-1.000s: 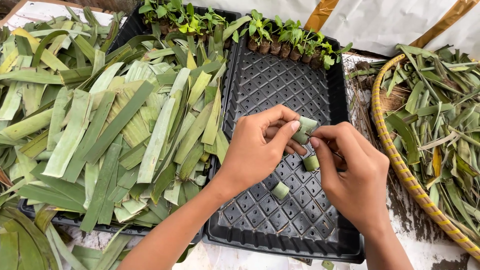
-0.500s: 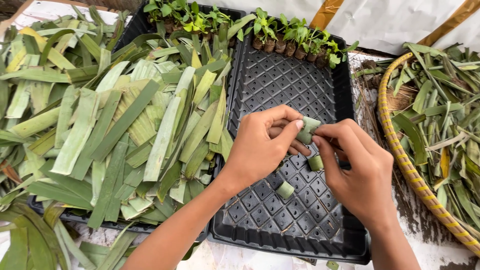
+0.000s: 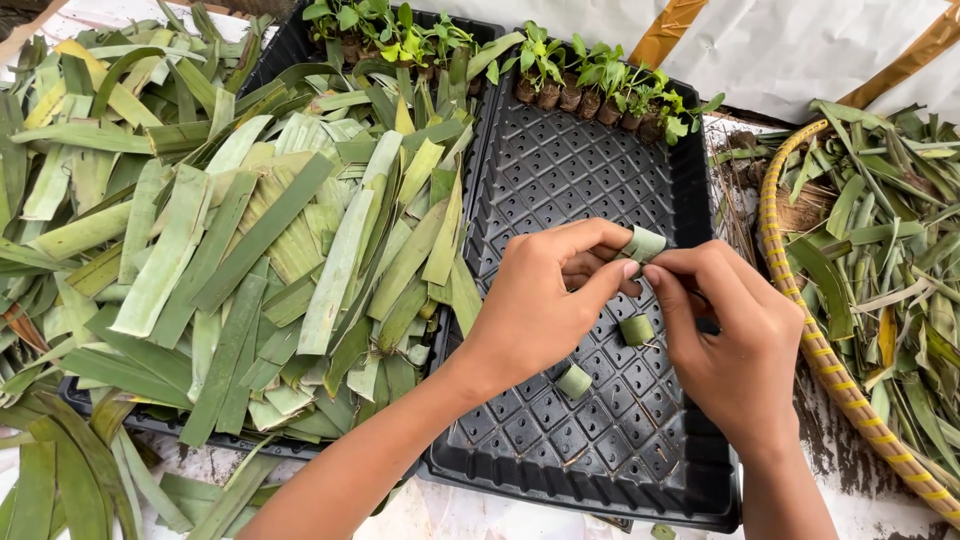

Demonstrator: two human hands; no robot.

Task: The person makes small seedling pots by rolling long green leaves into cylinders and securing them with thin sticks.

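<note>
Both hands, left hand (image 3: 545, 305) and right hand (image 3: 730, 335), pinch a rolled leaf strip (image 3: 641, 243) mid-frame over the black tray (image 3: 560, 180) | risk: a loose pinch could let it unroll.

Leaf pile (image 3: 250, 250) left of tray (image 3: 600, 170), basket (image 3: 800, 330) right.

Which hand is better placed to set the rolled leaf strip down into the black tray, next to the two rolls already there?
Probably the right hand. It hovers directly above the rolled leaf pots in the black tray, while the left hand pinches the leaf strip from the other side.
</note>
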